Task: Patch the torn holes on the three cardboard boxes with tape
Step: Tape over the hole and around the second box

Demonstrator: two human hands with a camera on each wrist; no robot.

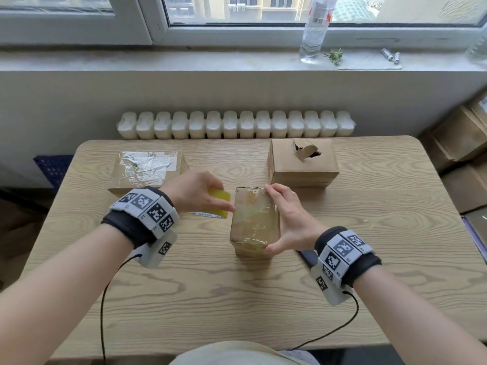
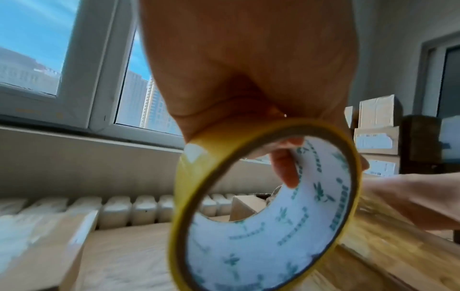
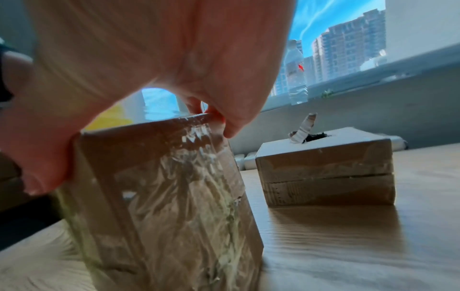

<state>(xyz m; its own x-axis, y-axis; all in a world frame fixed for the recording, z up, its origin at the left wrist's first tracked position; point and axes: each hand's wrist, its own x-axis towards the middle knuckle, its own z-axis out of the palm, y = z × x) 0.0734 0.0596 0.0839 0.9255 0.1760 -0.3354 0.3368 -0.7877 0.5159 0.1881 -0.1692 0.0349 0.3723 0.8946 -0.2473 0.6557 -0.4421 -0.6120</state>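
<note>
Three cardboard boxes stand on the wooden table (image 1: 369, 233). The flat left box (image 1: 147, 169) has clear tape over its top. The small middle box (image 1: 254, 222) (image 3: 169, 196) is wrapped in wrinkled clear tape; my right hand (image 1: 283, 219) grips it, thumb at the near edge and fingers on the far top corner. The right box (image 1: 303, 164) (image 3: 326, 169) has a torn hole (image 1: 307, 150) in its top with a flap sticking up. Just left of the middle box, my left hand (image 1: 195, 193) holds the yellow tape roll (image 1: 220, 204) (image 2: 261, 206), a finger through its core.
A white radiator (image 1: 237, 125) runs behind the table's far edge. On the windowsill above stands a clear water bottle (image 1: 315, 30). More cardboard boxes (image 1: 463, 143) are stacked on the floor to the right. Bare tabletop lies in front of me.
</note>
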